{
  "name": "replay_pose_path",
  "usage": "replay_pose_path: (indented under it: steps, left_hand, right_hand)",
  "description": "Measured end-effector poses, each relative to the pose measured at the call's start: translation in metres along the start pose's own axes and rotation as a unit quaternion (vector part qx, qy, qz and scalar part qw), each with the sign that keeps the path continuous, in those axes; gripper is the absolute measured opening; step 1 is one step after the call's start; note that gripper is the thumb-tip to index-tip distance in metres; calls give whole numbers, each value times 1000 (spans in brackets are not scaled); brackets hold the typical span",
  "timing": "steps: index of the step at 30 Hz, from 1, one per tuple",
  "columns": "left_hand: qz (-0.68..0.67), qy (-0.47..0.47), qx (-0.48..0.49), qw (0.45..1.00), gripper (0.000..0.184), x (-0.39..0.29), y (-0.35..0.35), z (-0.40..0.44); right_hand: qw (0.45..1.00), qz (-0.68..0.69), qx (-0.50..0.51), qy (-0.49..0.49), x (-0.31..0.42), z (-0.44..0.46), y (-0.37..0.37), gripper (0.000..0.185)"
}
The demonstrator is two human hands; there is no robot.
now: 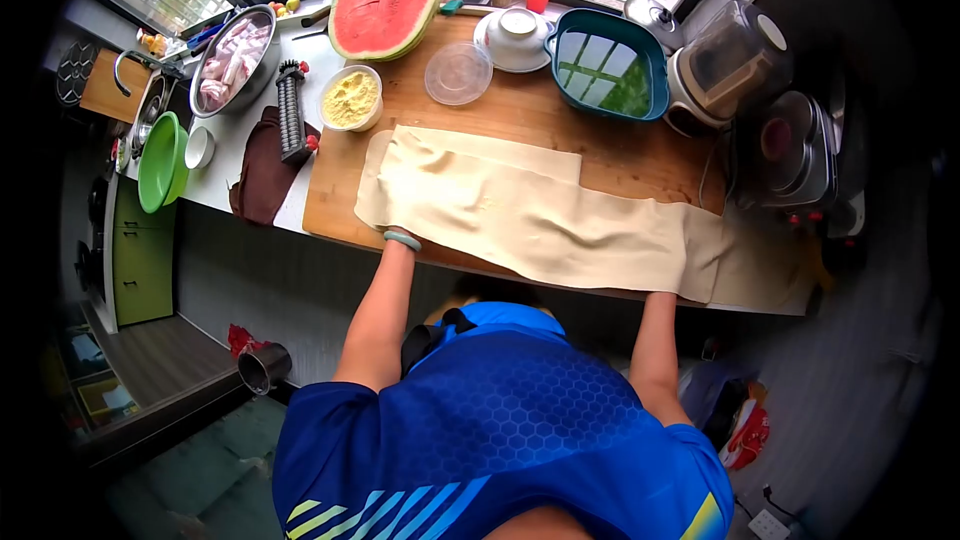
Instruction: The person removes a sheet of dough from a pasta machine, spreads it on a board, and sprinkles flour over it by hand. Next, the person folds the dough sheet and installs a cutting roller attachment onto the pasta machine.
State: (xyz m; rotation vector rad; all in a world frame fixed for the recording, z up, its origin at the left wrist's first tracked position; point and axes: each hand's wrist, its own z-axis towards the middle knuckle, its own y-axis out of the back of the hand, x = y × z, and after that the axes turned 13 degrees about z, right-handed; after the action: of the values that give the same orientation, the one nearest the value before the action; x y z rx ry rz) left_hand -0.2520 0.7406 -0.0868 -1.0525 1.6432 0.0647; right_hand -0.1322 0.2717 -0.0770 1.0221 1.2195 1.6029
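Observation:
A long, wide sheet of pale dough [500, 205] lies across the wooden board [400, 90], with folds and ripples and a layer beneath it at the back. Both my forearms reach to its front edge. My left hand is hidden under the dough near its left end; only the wrist with a pale green bangle shows. Under the right part of the sheet, my right hand is covered too, from the wrist on. The fingers of both hands are out of sight. A tub of yellow flour [351, 100] stands behind the dough's left end.
Behind the dough are a cut watermelon [380, 22], a clear lid [458, 74], a white bowl [518, 30] and a teal basin [610, 65]. A blender [735, 60] stands right. Left are a roller tool [291, 115], a brown cloth [265, 168] and a metal bowl of meat [235, 62].

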Motion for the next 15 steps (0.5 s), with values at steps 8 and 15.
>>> replay_pose_path:
  steps: [8, 15]
  left_hand:
    - [-121, -4, 181, 976, 49, -19, -9, -15]
    - [-193, 29, 180, 964, 45, -66, -76, -39]
  right_hand:
    - [833, 516, -101, -171, -48, 6, -16, 36]
    - [799, 511, -265, -171, -68, 52, 133, 34]
